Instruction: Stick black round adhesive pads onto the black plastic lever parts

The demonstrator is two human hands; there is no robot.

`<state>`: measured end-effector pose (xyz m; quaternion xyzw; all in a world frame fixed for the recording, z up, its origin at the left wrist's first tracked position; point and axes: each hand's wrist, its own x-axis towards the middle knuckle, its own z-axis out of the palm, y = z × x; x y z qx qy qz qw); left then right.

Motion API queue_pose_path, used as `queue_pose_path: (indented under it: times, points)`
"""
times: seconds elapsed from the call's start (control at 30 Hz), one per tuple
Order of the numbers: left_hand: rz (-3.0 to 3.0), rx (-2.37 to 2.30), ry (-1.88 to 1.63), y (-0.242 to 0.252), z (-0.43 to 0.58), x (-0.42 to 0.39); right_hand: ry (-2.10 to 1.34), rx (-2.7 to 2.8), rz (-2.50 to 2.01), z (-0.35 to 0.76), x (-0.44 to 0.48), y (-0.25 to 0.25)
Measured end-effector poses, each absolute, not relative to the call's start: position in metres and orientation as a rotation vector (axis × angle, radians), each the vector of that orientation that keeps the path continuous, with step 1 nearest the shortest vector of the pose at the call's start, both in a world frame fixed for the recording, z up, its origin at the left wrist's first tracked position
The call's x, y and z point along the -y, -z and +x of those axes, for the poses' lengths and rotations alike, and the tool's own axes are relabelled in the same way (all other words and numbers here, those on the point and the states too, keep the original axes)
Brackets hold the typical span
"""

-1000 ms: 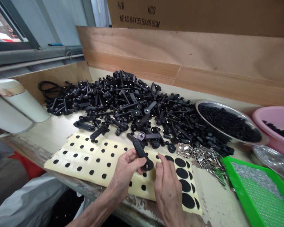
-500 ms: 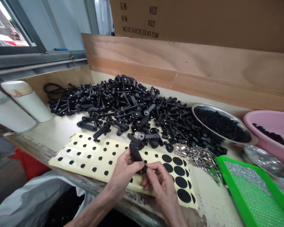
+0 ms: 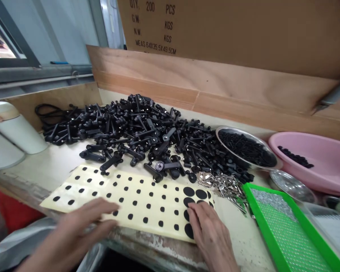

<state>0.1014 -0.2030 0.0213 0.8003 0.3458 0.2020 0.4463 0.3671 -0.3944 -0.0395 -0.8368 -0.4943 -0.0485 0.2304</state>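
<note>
My left hand [image 3: 79, 230], blurred by motion, is over the lower left part of a pale yellow sticker sheet [image 3: 102, 202]. Its thumb and fingers are apart, with nothing between them. At the sheet's right end, my right hand [image 3: 211, 230] lies palm down, fingers stretched over the large round black stickers [image 3: 189, 191]; it holds nothing that I can see. Rows of small black stickers [image 3: 148, 206] cover the rest of the sheet. Just behind it lie black plastic levers with round ends [image 3: 171, 165], part of a big heap [image 3: 124, 121].
Small metal pieces [image 3: 223, 185] lie right of the heap, beside a green tray [image 3: 248, 202] of tiny metal parts. Behind are a steel bowl [image 3: 277, 165] of black parts and a pink basin [image 3: 331, 166]. White bottles [image 3: 25, 132] stand left. A wooden board [image 3: 158, 81] borders the back.
The black lever that was in my left hand is out of my hands. My hands have parted, left hand leftward, right hand onto the round stickers. The view has shifted right.
</note>
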Motion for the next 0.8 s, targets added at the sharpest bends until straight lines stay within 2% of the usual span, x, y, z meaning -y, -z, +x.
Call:
queue_pose_path:
  times: [0.1,0.17,0.27,0.53,0.8]
  points:
    - [2.338,-0.464,-0.318,-0.011,0.188,0.24,0.099,1.354,-2.272,0.371,0.395,0.036]
    - [2.507,-0.353,-0.207,0.0,0.235,0.259,0.154,1.303,-2.299,0.379,0.391,0.035]
    - [2.74,-0.316,-0.237,0.016,0.277,0.269,0.207,1.247,-2.372,0.392,0.382,0.037]
    - [2.866,-0.28,-0.331,0.026,0.286,0.262,-0.094,1.056,-2.19,0.401,0.373,0.044]
    - [2.867,-0.309,-0.338,0.03,0.287,0.263,-0.112,0.995,-2.186,0.4,0.374,0.045]
